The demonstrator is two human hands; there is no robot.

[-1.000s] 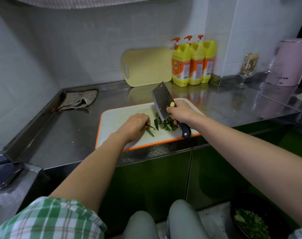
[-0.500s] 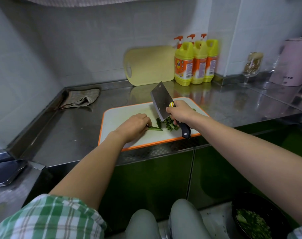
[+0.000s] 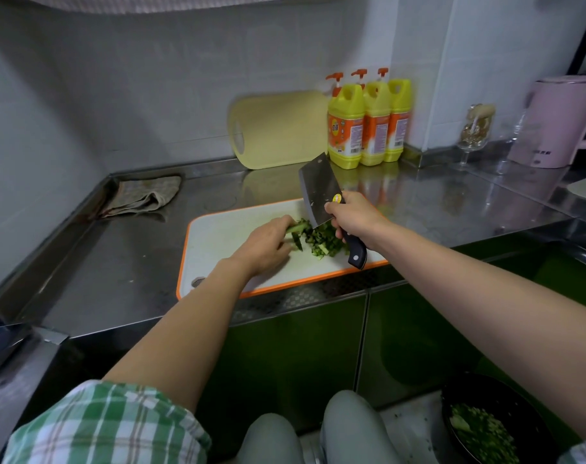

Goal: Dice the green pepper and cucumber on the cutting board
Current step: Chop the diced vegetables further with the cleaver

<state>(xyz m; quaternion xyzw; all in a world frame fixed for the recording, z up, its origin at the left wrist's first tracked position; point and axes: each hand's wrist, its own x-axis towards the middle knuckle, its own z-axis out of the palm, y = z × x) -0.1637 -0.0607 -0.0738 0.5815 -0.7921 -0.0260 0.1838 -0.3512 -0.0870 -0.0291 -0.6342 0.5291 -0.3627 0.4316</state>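
A white cutting board with an orange rim (image 3: 224, 236) lies on the steel counter. A pile of diced green pieces (image 3: 321, 241) sits on its right half. My left hand (image 3: 268, 244) holds dark green strips (image 3: 297, 229) at the pile's left edge with curled fingers. My right hand (image 3: 353, 214) grips the black handle of a cleaver (image 3: 318, 190). The blade is tilted, with its edge down at the pile beside my left fingers.
A yellow board (image 3: 278, 128) leans on the back wall beside three yellow detergent bottles (image 3: 368, 122). A folded cloth (image 3: 144, 195) lies at back left. A pink kettle (image 3: 566, 122) and glasses (image 3: 476, 132) stand at right. A black bowl of diced greens (image 3: 486, 426) sits low right.
My left hand has shifted right, pushing the strips up against the pile. The cleaver has come down closer to the pile.
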